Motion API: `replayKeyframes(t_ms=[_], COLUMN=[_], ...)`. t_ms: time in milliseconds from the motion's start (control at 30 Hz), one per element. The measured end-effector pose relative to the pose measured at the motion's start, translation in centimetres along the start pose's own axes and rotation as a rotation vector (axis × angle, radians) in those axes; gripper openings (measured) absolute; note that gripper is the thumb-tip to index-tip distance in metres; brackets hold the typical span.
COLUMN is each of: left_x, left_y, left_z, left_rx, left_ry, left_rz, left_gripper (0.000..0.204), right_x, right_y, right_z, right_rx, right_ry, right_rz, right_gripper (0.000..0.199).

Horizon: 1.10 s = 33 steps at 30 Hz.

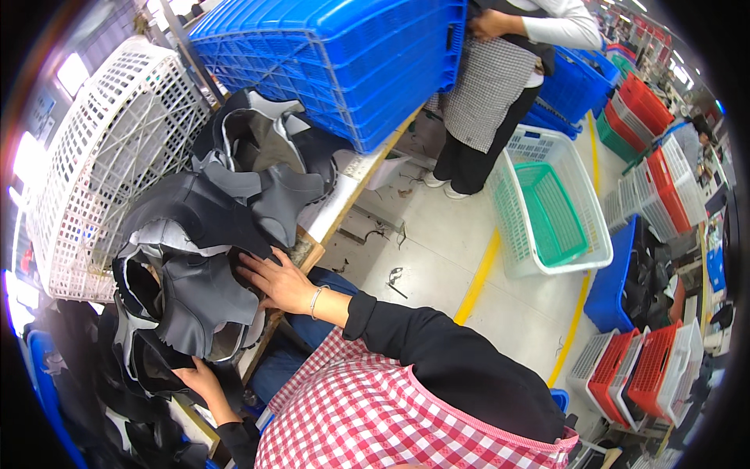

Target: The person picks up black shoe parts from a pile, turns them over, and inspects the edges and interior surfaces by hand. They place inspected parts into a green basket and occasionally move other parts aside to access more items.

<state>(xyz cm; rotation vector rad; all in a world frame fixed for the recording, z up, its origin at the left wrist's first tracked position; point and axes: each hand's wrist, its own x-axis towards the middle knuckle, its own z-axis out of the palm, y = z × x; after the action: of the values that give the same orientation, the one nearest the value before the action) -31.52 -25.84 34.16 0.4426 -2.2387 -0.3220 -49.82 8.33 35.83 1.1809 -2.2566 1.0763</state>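
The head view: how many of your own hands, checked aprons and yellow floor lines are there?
Hands: 2, the left hand and right hand, both at the black pieces
Checked aprons: 2, one red apron, one grey apron
Yellow lines: 2
Total: 6

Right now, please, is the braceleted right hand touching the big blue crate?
No, the right hand rests on the dark pieces, apart from the blue crate.

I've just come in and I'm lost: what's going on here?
A person in a checked apron has both hands on dark leather-like pieces heaped on a bench. The right hand rests spread on them; the left hand touches their lower edge, fingertips partly hidden. A white crate stands to the left, a blue crate beyond.
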Motion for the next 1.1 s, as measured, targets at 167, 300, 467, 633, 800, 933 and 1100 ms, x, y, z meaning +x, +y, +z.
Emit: replayKeyframes(t_ms=[167,300,467,633,800,933,1100], left_x=[-1.9,-4.0,-5.6,-7.1,-7.8,-7.7,-8.0], left_y=[2.4,5.5,7.2,7.1,7.0,6.9,6.1], left_z=[-1.2,-3.0,-4.6,-5.5,-6.1,-6.4,-6.4], left_rx=[0.148,0.167,0.158,0.151,0.156,0.158,0.198], left_ry=[0.012,-0.003,-0.026,-0.066,-0.059,-0.056,-0.082], left_rz=[0.103,0.205,0.228,0.194,0.111,0.097,0.135], left_gripper=[0.058,0.064,0.070,0.066,0.068,0.069,0.067], right_x=[-3.0,-4.0,-3.5,-6.2,-7.9,-7.7,-9.8], right_y=[1.0,0.4,-4.3,-11.9,-16.4,-17.2,-13.1], right_z=[0.3,-2.3,-14.7,-28.4,-31.5,-30.5,-31.9], right_rx=[-0.049,-0.039,0.675,1.567,1.505,1.503,1.297], right_ry=[0.042,-0.111,0.013,-0.168,-0.042,0.067,-0.179], right_rz=[-0.015,0.115,-0.024,-0.975,-0.992,-1.002,-1.039], right_gripper=[0.090,0.081,0.056,0.049,0.034,0.037,0.054])
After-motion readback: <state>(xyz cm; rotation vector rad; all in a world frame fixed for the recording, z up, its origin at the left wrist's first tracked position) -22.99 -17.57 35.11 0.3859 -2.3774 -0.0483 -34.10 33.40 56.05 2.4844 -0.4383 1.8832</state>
